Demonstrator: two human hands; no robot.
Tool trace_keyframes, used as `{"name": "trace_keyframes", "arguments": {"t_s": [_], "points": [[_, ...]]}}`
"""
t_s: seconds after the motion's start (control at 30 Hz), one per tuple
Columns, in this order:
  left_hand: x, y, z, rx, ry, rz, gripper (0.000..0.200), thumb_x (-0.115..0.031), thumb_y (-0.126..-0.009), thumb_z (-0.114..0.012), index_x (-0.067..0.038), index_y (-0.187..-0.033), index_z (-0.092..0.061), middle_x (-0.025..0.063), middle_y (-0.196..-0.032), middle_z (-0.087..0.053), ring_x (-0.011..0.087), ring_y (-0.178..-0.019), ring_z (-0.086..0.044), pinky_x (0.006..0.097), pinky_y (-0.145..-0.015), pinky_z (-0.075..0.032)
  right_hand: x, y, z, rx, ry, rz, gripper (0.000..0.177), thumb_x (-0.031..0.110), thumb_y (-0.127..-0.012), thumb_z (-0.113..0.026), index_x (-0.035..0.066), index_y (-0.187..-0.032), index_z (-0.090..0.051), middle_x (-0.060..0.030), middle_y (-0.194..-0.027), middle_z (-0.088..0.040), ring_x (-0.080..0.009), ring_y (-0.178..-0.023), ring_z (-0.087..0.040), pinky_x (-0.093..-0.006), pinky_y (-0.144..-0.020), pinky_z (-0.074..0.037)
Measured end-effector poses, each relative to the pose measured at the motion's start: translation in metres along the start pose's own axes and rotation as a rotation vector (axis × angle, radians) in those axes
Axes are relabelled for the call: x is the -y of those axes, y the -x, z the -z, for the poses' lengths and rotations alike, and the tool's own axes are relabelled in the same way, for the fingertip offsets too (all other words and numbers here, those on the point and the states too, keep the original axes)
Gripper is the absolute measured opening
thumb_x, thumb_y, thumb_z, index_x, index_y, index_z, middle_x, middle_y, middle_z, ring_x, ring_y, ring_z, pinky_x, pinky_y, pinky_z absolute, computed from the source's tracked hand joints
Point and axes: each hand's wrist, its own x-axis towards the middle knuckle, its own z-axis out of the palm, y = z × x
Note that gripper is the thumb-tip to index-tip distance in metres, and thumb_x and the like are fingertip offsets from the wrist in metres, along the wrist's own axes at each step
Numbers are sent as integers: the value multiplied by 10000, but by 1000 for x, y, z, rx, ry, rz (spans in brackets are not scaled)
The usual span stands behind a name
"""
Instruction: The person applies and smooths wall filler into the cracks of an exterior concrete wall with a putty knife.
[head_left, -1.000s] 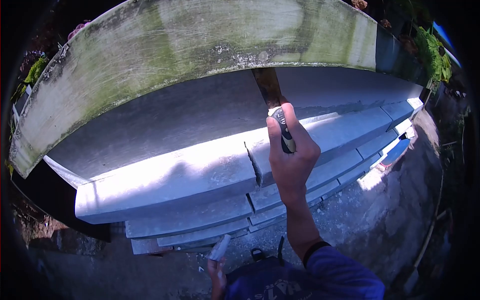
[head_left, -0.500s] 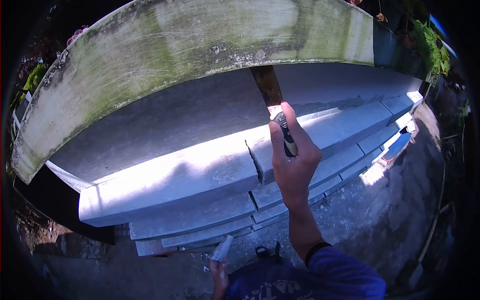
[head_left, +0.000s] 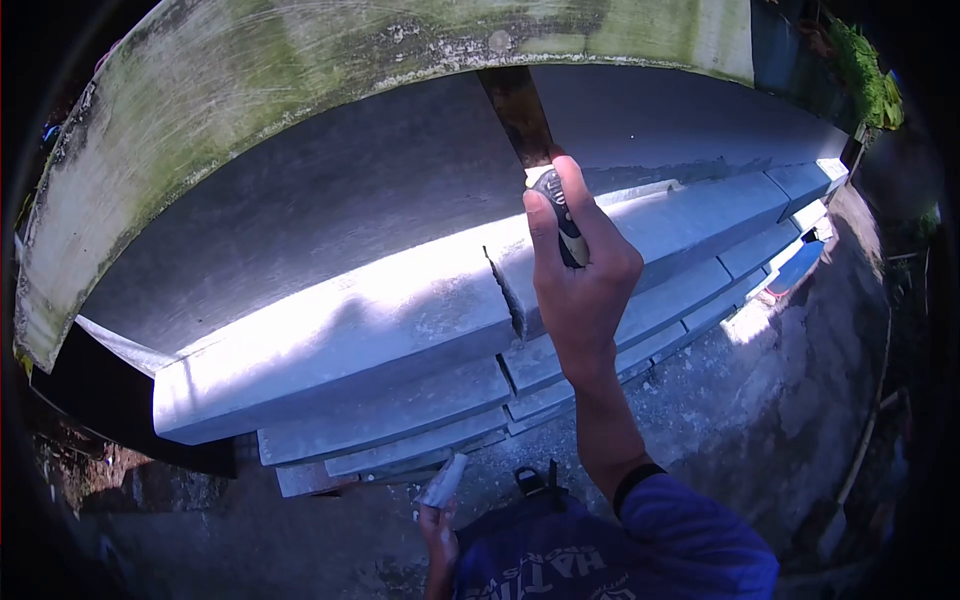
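My right hand is wrapped round the black and pale handle of a putty knife. Its wide, brown-stained blade points up against the grey recessed wall, and the tip reaches the underside of a mossy concrete slab. Low in the view, my left hand grips a pale grey, flat-looking piece smeared with whitish material; its exact kind is unclear. Below the wall runs a pale concrete ledge with a dark jagged crack left of my right wrist.
Lower concrete tiers step down beneath the ledge, with narrow joints between blocks. Speckled concrete ground lies at the right, where a blue rounded object rests by the steps' end. Green plants hang at the upper right.
The slab, wall and right hand with the putty knife all sit higher in the view, mostly from a tilt of the camera. Both hands keep their grips.
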Motion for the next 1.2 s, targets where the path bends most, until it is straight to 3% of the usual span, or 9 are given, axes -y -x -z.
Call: {"name": "trace_keyframes", "arguments": {"t_s": [0.2, 0.3, 0.6, 0.63, 0.73, 0.87, 1.0, 1.03, 1.2], "points": [[2, 3, 8, 13, -49, -8, 467, -92, -937, -643, 48, -1354, -487, 126, -1307, -591, 193, -1198, -565, 326, -1015, -433, 7, -3, -2, 34, 67, -21, 330, 182, -928, -728, 89, -1241, -684, -112, -839, -735, -223, -734, -741, -348, -614, -559], [-6, 1, 3, 8, -66, 5, 450, -121, -957, -627, 46, -1352, -489, 127, -1302, -590, 195, -1193, -558, 324, -1011, -425, 1, 3, -3, -9, -41, -8, 369, 164, -937, -728, 19, -1273, -676, -105, -791, -728, -131, -707, -697, -286, -647, -542], [-3, 3, 11, -15, -99, -41, 468, -135, -953, -624, 57, -1358, -487, 134, -1326, -575, 202, -1210, -550, 338, -1011, -431, 12, 2, -1, -5, -41, -34, 361, 146, -936, -725, 18, -1270, -678, -135, -850, -746, -129, -775, -714, -288, -689, -560], [-10, 5, 5, -24, -113, -80, 463, -178, -957, -618, 54, -1342, -505, 124, -1289, -587, 187, -1175, -551, 332, -986, -426, 6, 7, -3, -66, -73, 50, 326, 208, -935, -724, 74, -1229, -681, -104, -808, -719, -234, -697, -725, -347, -596, -539], [-11, -2, 8, -35, -114, -100, 461, -219, -958, -613, 58, -1317, -532, 123, -1255, -598, 185, -1146, -557, 333, -976, -423, 6, -2, -7, -57, -34, -19, 317, 207, -935, -724, 64, -1215, -681, -114, -818, -724, -243, -710, -730, -341, -604, -539], [-16, 4, 10, -28, -46, -90, 448, -118, -947, -617, 69, -1339, -506, 134, -1303, -602, 203, -1182, -580, 335, -1006, -446, 11, -4, -7, -75, -7, -20, 341, 193, -945, -725, 5, -1229, -697, -110, -783, -726, -97, -705, -671, -260, -649, -534], [-19, 4, 15, -66, -81, -90, 415, -134, -950, -623, 65, -1303, -531, 123, -1249, -626, 185, -1111, -597, 321, -963, -451, 15, 5, 9, -16, -24, -98, 347, 216, -966, -705, 55, -1274, -693, -86, -814, -733, -67, -766, -658, -259, -666, -530], [-21, 6, 15, -73, -103, -83, 407, -135, -952, -622, 63, -1297, -535, 120, -1238, -630, 181, -1098, -598, 319, -955, -451, 16, 3, 7, -16, -17, -67, 343, 220, -948, -709, 98, -1268, -685, -140, -849, -745, -246, -775, -755, -346, -652, -561], [-24, 14, 14, -47, -126, -86, 401, -130, -955, -618, 58, -1300, -538, 125, -1249, -627, 188, -1120, -595, 326, -980, -442, 12, 8, 13, 71, -39, -152, 388, 207, -943, -716, 76, -1305, -663, -146, -862, -746, -203, -781, -745, -316, -668, -553]]}}
